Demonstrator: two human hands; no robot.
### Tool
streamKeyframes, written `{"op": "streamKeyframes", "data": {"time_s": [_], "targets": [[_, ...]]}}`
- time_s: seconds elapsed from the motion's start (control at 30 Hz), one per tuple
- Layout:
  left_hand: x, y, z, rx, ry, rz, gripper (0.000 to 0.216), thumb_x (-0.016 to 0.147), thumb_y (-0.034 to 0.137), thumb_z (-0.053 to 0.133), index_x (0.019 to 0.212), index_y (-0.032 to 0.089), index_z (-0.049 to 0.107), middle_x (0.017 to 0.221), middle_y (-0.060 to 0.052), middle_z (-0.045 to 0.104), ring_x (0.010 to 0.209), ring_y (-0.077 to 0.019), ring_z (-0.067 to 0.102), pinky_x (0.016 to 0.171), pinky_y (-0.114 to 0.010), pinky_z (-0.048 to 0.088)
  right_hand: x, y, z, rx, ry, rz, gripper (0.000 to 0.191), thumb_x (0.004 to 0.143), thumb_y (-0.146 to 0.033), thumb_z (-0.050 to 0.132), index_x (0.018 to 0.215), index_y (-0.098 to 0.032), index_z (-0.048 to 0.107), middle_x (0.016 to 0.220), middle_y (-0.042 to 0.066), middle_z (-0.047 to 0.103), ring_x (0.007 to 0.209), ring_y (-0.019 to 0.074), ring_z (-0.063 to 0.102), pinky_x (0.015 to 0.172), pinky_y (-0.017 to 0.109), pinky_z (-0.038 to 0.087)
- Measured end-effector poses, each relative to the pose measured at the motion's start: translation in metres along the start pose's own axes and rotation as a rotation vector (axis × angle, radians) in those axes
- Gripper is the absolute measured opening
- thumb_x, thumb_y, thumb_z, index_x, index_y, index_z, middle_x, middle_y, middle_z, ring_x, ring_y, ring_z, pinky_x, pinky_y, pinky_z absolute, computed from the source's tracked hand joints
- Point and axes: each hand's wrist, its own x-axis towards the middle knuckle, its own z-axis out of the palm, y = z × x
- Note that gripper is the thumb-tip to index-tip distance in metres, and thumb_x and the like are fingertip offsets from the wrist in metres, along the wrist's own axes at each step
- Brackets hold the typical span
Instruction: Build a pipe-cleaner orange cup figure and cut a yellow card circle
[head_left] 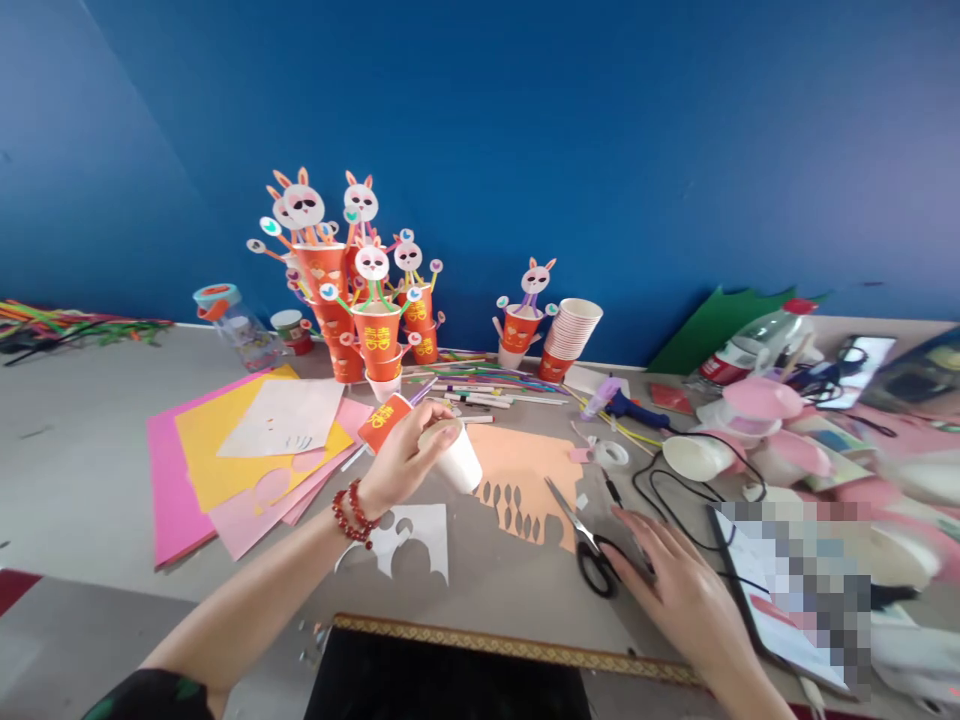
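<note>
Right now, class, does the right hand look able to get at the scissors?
Probably yes. The right hand lies open on the table, right beside the handles of the scissors, with nothing between them. The left hand holds a cup.

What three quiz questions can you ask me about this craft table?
1. True or false: the left hand holds a white paper cup.
2. Pick one: which tool lies right by the right hand? A) scissors B) a hammer C) a spoon
3. Fill the gap: the bunny cups by the blue wall are mostly ____ in colour.

Key: 1 true; 2 A; 3 orange.
</note>
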Motion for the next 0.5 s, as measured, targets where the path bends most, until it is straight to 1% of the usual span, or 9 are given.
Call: {"op": "streamKeyframes", "data": {"time_s": [0.17, 0.3, 0.4, 0.47, 0.5], "targets": [[0.004, -0.001, 0.01, 0.062, -0.099, 0.056, 0.025, 0.099, 0.037, 0.044, 0.11, 0.02, 0.057, 0.108, -0.007, 0.065, 0.099, -0.0218, 0.062, 0.084, -0.033, 0.047, -0.025, 0.008, -0.006, -0.034, -0.008, 0.016, 0.039, 0.097, -0.043, 0.049, 0.126, -0.018, 0.059, 0.115, 0.012, 0.071, 0.107, 0.0289, 0.066, 0.089, 0.043, 0.055], [0.006, -0.004, 0.016, 0.102, -0.15, 0.091, 0.023, 0.099, 0.036, 0.043, 0.109, 0.021, 0.057, 0.11, -0.007, 0.064, 0.104, -0.0219, 0.06, 0.09, -0.034, 0.045, -0.034, 0.013, -0.008, -0.059, -0.042, 0.072, 0.038, 0.096, -0.041, 0.051, 0.127, -0.021, 0.062, 0.12, 0.011, 0.069, 0.11, 0.0293, 0.065, 0.09, 0.043, 0.056], [0.006, -0.003, 0.02, 0.108, -0.171, 0.101, 0.022, 0.099, 0.036, 0.042, 0.108, 0.022, 0.057, 0.111, -0.006, 0.064, 0.104, -0.0219, 0.06, 0.09, -0.034, 0.046, -0.028, 0.01, -0.01, -0.053, -0.016, 0.09, 0.037, 0.094, -0.04, 0.054, 0.127, -0.023, 0.062, 0.13, 0.011, 0.064, 0.115, 0.0327, 0.062, 0.093, 0.048, 0.054], [0.005, 0.0, 0.025, 0.111, -0.184, 0.099, 0.021, 0.099, 0.035, 0.042, 0.109, 0.022, 0.056, 0.113, -0.006, 0.063, 0.105, -0.0222, 0.06, 0.09, -0.034, 0.047, -0.016, -0.003, -0.012, 0.013, 0.026, 0.096, 0.038, 0.094, -0.038, 0.056, 0.128, -0.023, 0.06, 0.133, 0.012, 0.062, 0.117, 0.034, 0.061, 0.097, 0.05, 0.051], [0.003, 0.002, 0.029, 0.117, -0.192, 0.099, 0.02, 0.098, 0.034, 0.043, 0.109, 0.023, 0.055, 0.114, -0.006, 0.063, 0.106, -0.0227, 0.061, 0.091, -0.035, 0.048, -0.008, -0.014, -0.013, 0.075, 0.033, 0.089, 0.041, 0.093, -0.037, 0.058, 0.132, -0.024, 0.057, 0.133, 0.012, 0.062, 0.119, 0.0336, 0.06, 0.1, 0.05, 0.05]]}}
